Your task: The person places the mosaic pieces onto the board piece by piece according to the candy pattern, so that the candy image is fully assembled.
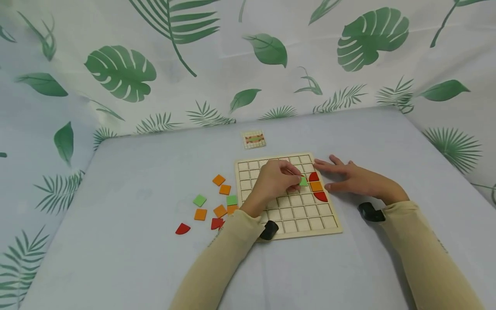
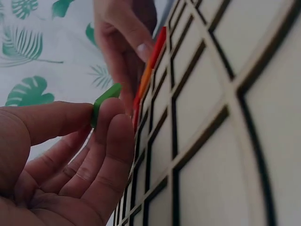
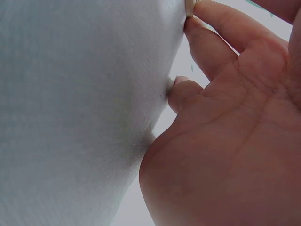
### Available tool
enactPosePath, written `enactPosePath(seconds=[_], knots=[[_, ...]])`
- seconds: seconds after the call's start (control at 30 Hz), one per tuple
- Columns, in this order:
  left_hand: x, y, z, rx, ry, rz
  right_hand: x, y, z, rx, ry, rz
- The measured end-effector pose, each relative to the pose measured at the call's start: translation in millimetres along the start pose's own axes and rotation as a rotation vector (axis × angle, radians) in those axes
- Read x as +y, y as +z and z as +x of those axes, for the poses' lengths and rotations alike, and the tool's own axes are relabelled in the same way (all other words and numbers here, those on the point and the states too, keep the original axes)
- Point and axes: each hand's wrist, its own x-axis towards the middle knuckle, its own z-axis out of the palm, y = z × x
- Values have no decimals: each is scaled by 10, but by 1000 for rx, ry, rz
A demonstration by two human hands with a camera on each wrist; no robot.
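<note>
Over the right half of the grid board (image 1: 303, 224), the left hand (image 1: 273, 180) pinches a green tile (image 1: 303, 181) between thumb and fingers; the left wrist view shows it tilted and clear of the board's face, which the head view leaves unclear. The right hand (image 1: 356, 180) lies with fingers loosely extended at the board's right edge; its own wrist view, cropping one finger, seems to show fingertips touching that edge. The left sleeve (image 1: 232, 237) hides the board's near left corner, and the pattern on the card (image 1: 253, 139) beyond the board is too small to read.
</note>
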Motion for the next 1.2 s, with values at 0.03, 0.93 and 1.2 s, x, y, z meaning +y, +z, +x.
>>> enactPosePath(seconds=[0.03, 0.93, 1.2], knots=[[-5, 22, -1, -3, 4, 30, 4, 1, -1, 0, -1, 2], [-5, 221, -28, 12, 95, 281, 33, -13, -1, 6, -15, 13], [3, 208, -33, 7, 79, 266, 23, -4, 11, 2, -10, 13]])
